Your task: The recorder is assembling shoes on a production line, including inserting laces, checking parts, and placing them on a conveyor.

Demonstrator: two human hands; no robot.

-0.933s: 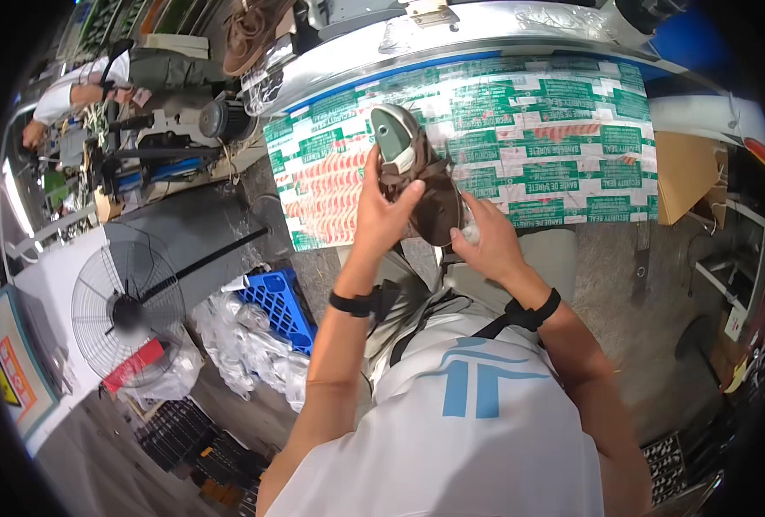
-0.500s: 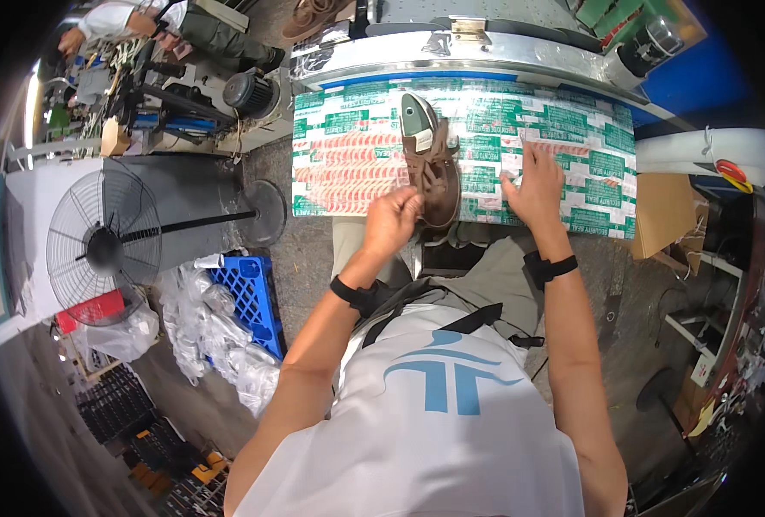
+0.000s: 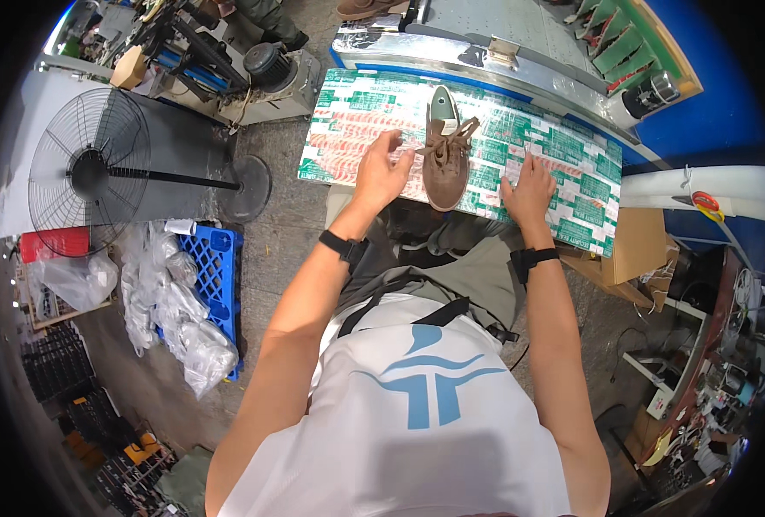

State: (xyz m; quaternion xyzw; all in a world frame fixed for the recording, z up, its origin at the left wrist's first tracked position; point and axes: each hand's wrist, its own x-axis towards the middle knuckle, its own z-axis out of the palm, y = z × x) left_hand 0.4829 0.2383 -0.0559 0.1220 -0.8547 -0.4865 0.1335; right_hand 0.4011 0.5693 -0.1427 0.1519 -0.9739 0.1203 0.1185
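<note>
A brown lace-up shoe point(image 3: 445, 177) lies on a board point(image 3: 361, 86) wrapped in green, white and red printed tape, its toe toward me. Its laces point(image 3: 448, 145) are tied in a bow, and a green and white insole point(image 3: 442, 110) shows at the heel opening. Just left of the shoe hovers my left hand point(image 3: 384, 172), thumb and fingers apart with nothing visible between them. My right hand point(image 3: 529, 191) is on the shoe's other side, over the board's right half, fingers stretched out and holding nothing.
Beyond the board runs a metal-edged machine bench point(image 3: 477, 53). A standing fan point(image 3: 90, 172) is at the left, near a blue plastic pallet point(image 3: 214, 284) with clear plastic bags. To the right are a cardboard box point(image 3: 637, 246) and red-handled scissors point(image 3: 706, 202).
My left hand has let go of the laces and moved left, its fingers spreading. The laces now form a bow. The whole view has turned somewhat; my right hand stays over the board.
</note>
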